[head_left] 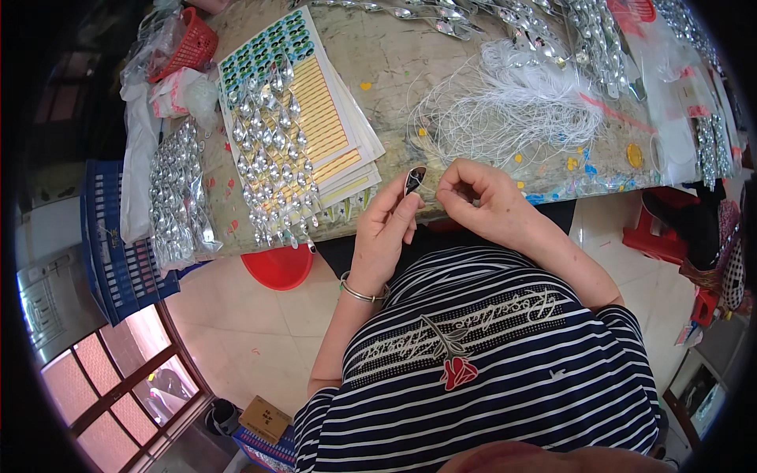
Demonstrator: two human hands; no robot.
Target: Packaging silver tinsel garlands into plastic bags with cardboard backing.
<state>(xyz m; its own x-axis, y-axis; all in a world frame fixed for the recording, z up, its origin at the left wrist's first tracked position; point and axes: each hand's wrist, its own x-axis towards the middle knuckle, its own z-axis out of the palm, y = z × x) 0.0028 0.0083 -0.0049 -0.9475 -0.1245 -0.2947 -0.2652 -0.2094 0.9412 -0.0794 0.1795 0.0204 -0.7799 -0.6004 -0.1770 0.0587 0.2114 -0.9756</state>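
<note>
My left hand (388, 230) is at the near edge of the table, its thumb and fingers closed on a small teardrop-shaped piece (415, 180) with a shiny, dark face. Just to the right, my right hand (482, 199) has its fingertips pinched together. Whatever lies between them, perhaps a thread, is too fine to make out. Beyond my right hand spreads a loose tangle of white thread (544, 102). Strands of silver teardrop pieces (272, 150) lie over printed sticker sheets (331, 102) to the left of my hands.
More silver strands hang at the table's left edge (180, 181), and others lie at the far side (524, 27). A red basket (189, 46) stands at the far left. Under the table is a red basin (277, 268). A red stool (654, 230) is at the right.
</note>
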